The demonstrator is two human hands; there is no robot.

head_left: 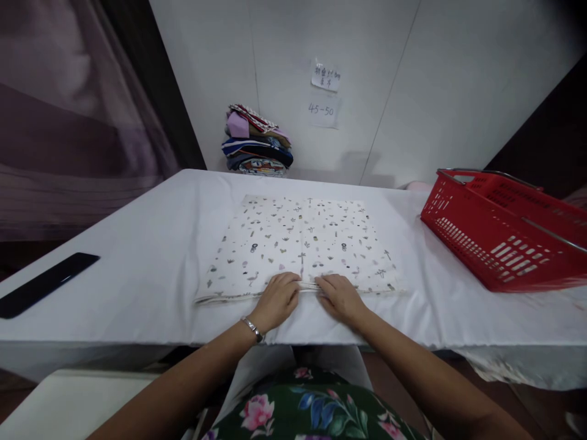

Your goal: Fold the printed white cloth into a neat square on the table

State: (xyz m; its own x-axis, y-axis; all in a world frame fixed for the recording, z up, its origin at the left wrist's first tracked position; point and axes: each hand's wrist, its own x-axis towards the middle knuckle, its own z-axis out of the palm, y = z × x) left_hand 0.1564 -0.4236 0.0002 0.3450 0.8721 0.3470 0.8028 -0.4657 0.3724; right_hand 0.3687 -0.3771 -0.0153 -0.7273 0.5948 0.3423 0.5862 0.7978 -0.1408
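White cloth [298,244] printed with small dark and pink motifs, on a white table [137,256]; red basket [499,235] at three o'clock, black strip [43,284] at nine.

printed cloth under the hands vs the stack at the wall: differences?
The printed cloth lies spread flat as one pale piece; the stack is folded pieces piled up, in mixed dark and bright colours. The left hand and right hand rest on the cloth's near edge; nothing touches the stack. Both sit on the white table.

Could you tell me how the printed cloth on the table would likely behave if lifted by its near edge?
The printed cloth lies flat and thin, so it would probably droop, not hold shape. It looks light. Both hands, left and right, rest on its near edge; pushing would likely wrinkle it.
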